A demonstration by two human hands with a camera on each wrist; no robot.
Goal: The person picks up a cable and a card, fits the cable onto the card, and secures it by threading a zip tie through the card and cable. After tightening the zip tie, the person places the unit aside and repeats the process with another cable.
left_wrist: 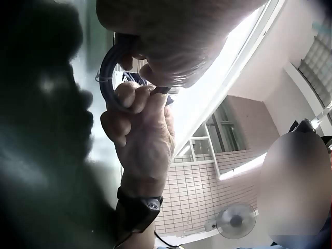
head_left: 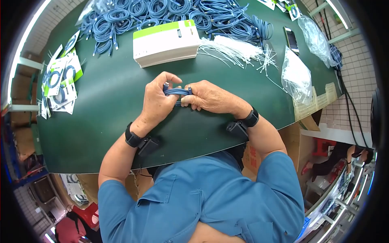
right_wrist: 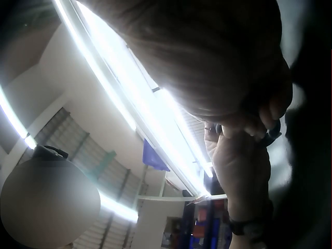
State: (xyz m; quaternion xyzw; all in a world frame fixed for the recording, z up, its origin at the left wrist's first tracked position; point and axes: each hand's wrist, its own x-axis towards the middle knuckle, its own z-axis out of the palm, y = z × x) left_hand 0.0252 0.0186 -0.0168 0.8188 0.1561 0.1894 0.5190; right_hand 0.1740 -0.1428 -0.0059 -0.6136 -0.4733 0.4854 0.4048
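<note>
A coiled blue cable [head_left: 176,92] is held between both hands above the green table. The left hand [head_left: 159,98] grips its left side, with a metal connector by the raised index finger. The right hand [head_left: 210,97] pinches the coil's right side between thumb and fingers. In the left wrist view the cable loop [left_wrist: 107,78] curves between the hands, with a thin clear tie around it; the right hand [left_wrist: 145,140] has its fingers curled at it. In the right wrist view the cable [right_wrist: 273,133] is dark and mostly hidden behind the fingers.
Many coiled blue cables [head_left: 156,12] lie along the back of the table. A white and green box [head_left: 166,43] stands before them. White zip ties [head_left: 237,48], a phone [head_left: 291,39] and plastic bags [head_left: 296,75] lie to the right; packaged cables [head_left: 60,83] lie at left.
</note>
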